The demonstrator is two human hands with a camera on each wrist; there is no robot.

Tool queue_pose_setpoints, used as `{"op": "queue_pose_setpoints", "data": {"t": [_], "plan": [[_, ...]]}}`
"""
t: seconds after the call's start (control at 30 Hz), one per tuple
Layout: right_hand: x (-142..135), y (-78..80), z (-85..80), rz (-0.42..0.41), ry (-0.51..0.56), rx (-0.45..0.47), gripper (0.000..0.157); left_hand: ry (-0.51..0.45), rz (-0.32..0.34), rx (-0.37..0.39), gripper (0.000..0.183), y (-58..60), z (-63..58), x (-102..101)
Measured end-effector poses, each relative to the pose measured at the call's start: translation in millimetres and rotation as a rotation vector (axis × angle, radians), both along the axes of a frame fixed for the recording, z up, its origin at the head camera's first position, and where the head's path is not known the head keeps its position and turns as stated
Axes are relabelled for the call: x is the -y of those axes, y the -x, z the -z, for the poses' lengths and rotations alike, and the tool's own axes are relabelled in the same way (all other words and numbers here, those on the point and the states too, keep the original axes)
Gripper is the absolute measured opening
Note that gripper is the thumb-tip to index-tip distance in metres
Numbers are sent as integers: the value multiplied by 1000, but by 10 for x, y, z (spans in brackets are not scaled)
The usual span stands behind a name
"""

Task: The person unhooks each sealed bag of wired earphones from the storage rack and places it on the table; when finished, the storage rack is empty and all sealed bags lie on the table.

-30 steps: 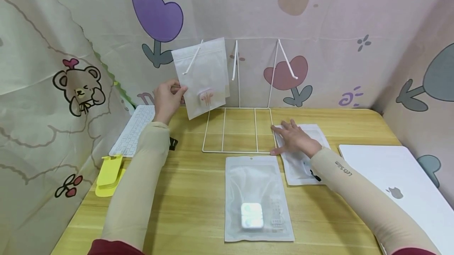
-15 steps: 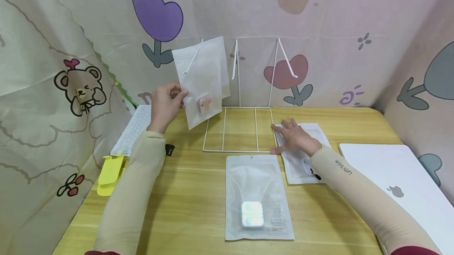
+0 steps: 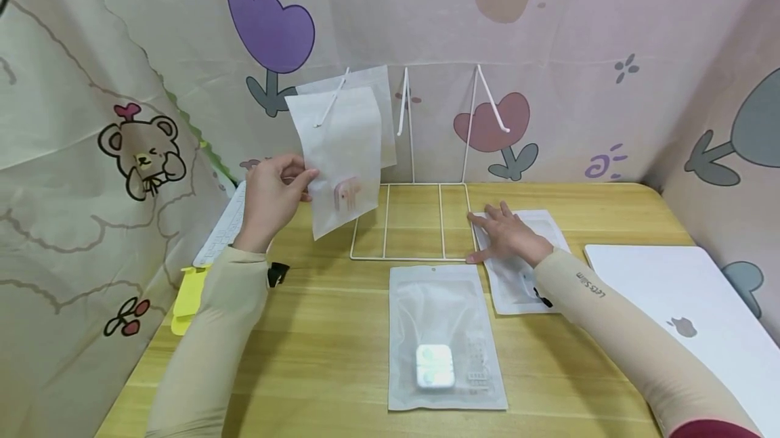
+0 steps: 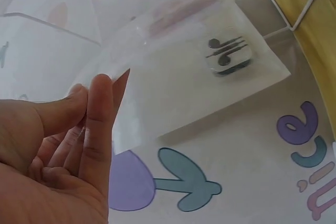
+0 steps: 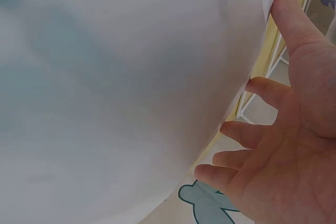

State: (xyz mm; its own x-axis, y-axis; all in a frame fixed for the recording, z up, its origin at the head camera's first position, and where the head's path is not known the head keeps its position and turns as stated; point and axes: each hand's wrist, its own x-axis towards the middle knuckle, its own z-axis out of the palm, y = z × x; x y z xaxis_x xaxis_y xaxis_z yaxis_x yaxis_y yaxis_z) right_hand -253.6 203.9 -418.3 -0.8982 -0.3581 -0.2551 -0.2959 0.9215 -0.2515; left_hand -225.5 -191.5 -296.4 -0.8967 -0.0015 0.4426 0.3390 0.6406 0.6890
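Left hand (image 3: 275,198): here it is, thumb and finger pinching the front pouch (image 3: 344,150) by its left edge, a thin narrow grip with the sheet between the pads.
Front pouch: right there at the fingertips, running off to their right, most of its face above the pinch.
Long axis: near upright, top leaning left so the bottom edge swings right, the earphones (image 3: 347,194) low and right of the fingers.
Hook (image 3: 330,106): up and right of those fingers, its arm crossing in front of the pouch's upper part; whether it goes through a hole, I can't tell.
Back pouch (image 3: 388,123): behind, further right of the same fingers, half hidden.
Right hand (image 3: 510,238): fingers spread wide, nothing pinched, lying over the right pouch (image 3: 510,287).
Rack (image 3: 414,260): its base edge is right at the right fingertips; firm contact, hard to call.
Near pouch (image 3: 447,316): flat on the bench (image 3: 329,336), below and left of the right fingers, long axis pointing away from the person.
Nearer hand: left for hook and front pouch, right for near pouch.
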Motion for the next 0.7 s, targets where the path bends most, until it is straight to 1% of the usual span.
{"op": "queue_pose_setpoints", "data": {"t": [0.07,0.23,0.47,0.7], "plan": [[-6,-1,6,2,2,2,103,-17,16,-13,13,-56,-7,13],[-10,-1,8,6,3,0,103,-50,50,-17,13,-195,-30,36],[-11,3,6,7,0,0,103,-50,92,-24,13,-380,-58,66],[-15,6,11,8,5,3,102,-57,114,-41,12,-545,-112,86]]}}
